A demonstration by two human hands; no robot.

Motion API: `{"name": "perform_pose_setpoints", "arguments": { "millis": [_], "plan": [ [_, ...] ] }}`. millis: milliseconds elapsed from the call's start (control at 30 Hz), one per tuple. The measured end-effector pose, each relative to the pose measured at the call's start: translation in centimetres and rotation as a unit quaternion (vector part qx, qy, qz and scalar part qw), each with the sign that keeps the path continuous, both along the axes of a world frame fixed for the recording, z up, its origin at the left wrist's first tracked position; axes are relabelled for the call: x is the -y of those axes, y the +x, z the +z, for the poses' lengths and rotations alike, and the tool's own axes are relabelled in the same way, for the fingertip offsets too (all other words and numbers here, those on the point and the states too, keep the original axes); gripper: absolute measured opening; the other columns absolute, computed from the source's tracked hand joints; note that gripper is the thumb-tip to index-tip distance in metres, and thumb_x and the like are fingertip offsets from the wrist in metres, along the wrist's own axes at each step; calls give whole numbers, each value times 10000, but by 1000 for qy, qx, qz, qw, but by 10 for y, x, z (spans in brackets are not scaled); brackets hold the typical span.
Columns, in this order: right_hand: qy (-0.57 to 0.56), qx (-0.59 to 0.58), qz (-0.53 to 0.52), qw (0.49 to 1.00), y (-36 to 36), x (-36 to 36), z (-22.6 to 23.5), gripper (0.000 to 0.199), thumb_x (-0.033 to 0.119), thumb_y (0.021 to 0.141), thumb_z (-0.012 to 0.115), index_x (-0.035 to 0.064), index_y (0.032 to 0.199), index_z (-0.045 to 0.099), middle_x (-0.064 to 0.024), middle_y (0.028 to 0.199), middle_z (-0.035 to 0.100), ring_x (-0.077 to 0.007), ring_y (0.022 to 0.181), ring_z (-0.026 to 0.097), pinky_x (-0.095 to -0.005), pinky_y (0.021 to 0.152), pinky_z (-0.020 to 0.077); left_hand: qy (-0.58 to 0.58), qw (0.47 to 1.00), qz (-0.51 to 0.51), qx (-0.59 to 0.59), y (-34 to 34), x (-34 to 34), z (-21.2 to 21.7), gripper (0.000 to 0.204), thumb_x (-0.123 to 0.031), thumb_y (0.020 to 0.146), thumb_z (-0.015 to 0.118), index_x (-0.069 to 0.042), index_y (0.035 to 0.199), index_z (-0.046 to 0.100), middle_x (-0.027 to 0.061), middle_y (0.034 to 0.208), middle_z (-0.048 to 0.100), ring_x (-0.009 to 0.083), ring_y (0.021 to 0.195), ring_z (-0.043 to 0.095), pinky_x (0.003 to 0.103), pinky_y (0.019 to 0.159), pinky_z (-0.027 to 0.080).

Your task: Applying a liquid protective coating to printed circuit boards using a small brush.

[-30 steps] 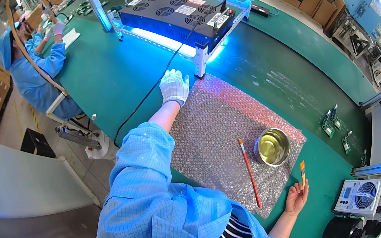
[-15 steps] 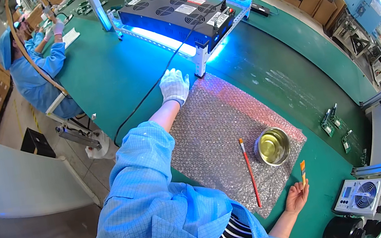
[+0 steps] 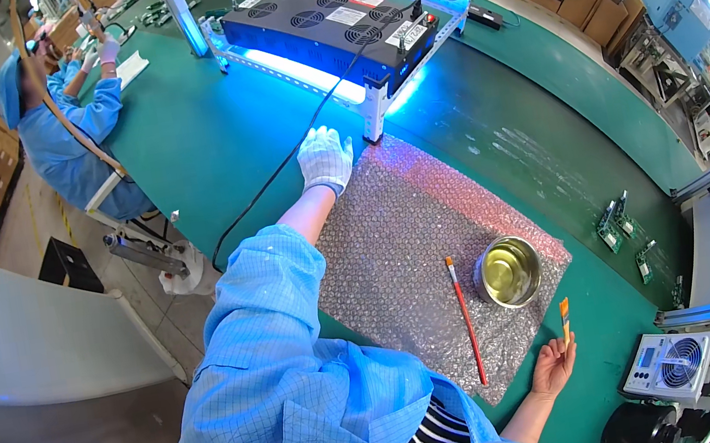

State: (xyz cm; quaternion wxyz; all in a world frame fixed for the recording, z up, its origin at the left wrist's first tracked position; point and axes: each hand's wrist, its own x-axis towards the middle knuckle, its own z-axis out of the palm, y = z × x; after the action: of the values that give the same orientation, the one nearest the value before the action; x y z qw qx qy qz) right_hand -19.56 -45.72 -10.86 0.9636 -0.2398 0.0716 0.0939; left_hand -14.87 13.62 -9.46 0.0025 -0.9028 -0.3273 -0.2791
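Observation:
My left hand [image 3: 326,162], in a white glove, rests on the green bench at the far corner of a bubble wrap sheet [image 3: 387,244]; its thumb stands apart from the fingers and nothing shows in it. Bare and low on the right, my right hand [image 3: 553,368] grips a flat brush [image 3: 566,318] with orange bristles pointing up. On the bubble wrap stands a round metal cup [image 3: 508,273] with clear yellowish liquid. Left of the cup lies a thin red-handled paintbrush [image 3: 469,329], apart from both hands.
Beyond my left hand, a black lamp unit with fans [image 3: 322,25] sits on a white frame, glowing blue underneath. A black cable [image 3: 274,183] crosses the bench. Small green circuit boards [image 3: 616,225] lie right; a white fan device [image 3: 670,366] stands lower right. A co-worker [image 3: 73,137] sits far left.

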Motion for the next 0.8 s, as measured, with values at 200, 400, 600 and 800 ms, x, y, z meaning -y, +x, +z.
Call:
{"name": "perform_pose_setpoints", "arguments": {
  "millis": [200, 400, 600, 800],
  "plan": [
    [-6, 6, 0, 1000, 0, -1, 1, 285, 220, 996, 498, 19, 1194, 533, -21, 783, 453, -106, 694, 398, -243, 610, 383, -5, 1000, -2, 1, -1, 1, 1, 281, -352, 838, 628, -72, 847, 609, 121, 970, 630, 305, 1007, 592, 420, 891, 462],
    [-11, 2, -1, 1000, -1, -3, 5, 277, 215, 995, 499, 19, 1186, 539, -19, 786, 448, -105, 693, 396, -243, 616, 385, -4, 1000, -5, 6, 0, 0, 2, 272, -347, 825, 640, -77, 820, 604, 113, 934, 622, 298, 970, 594, 417, 862, 471],
    [-1, 11, 8, 1000, 1, -1, 0, 271, 211, 993, 500, 21, 1182, 541, -18, 786, 448, -103, 693, 397, -241, 626, 388, 14, 1000, -4, 23, 0, -2, -2, 268, -344, 818, 648, -80, 806, 599, 111, 913, 616, 298, 957, 594, 418, 849, 474],
    [-6, 7, 6, 1000, 1, -2, 1, 272, 208, 994, 497, 20, 1187, 534, -18, 787, 446, -101, 690, 395, -239, 618, 386, 16, 999, -7, 29, 0, -1, -1, 263, -337, 812, 655, -82, 795, 596, 108, 903, 611, 294, 937, 592, 421, 823, 477]
  ]
}}
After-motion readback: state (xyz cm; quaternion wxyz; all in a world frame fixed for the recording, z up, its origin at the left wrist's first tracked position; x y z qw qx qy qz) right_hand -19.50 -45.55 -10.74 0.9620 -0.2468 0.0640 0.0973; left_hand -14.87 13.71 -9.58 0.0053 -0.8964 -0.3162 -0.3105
